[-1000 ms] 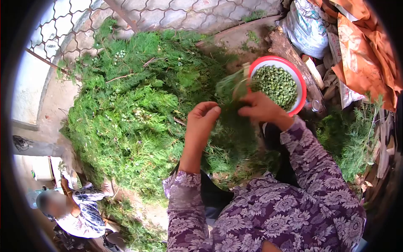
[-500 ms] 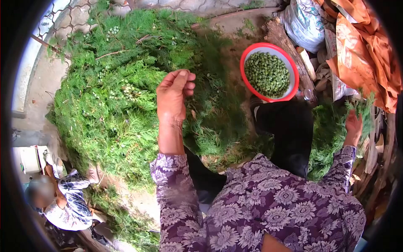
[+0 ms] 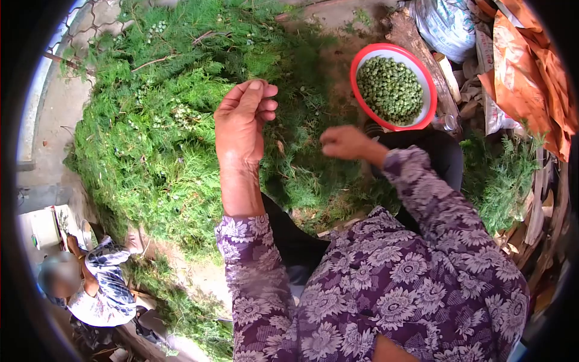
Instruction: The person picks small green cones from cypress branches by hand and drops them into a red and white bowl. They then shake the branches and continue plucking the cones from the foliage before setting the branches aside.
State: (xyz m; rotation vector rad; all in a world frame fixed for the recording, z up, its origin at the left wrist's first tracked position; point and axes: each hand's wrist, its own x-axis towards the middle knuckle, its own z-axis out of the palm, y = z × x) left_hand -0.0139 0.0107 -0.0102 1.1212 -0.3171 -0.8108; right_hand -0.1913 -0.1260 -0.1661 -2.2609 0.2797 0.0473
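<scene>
My left hand (image 3: 240, 123) is raised over the pile of green conifer branches (image 3: 163, 127), thumb pressed to the curled fingers. Whatever it may hold is hidden inside the grip. My right hand (image 3: 350, 143) hovers above the darker part of the cuttings, between my left hand and the basin. Motion blurs its bent fingers, and nothing can be made out in them. A red-rimmed basin (image 3: 356, 81) stands close to my right knee. Small round green cones (image 3: 391, 90) fill much of it. Clusters of similar cones show among the branches.
At the right lies a smaller heap of sprigs (image 3: 506, 181) beside split wood (image 3: 534, 223). A log (image 3: 416, 42), a white sack (image 3: 445, 27) and an orange sheet (image 3: 525, 72) stand behind the basin. At lower left another person (image 3: 105, 283) sits by more branches.
My right hand has left the sprig heap at the far right and swung left across my knee; the sprig it was at now lies on that heap. My left hand has shifted slightly up.
</scene>
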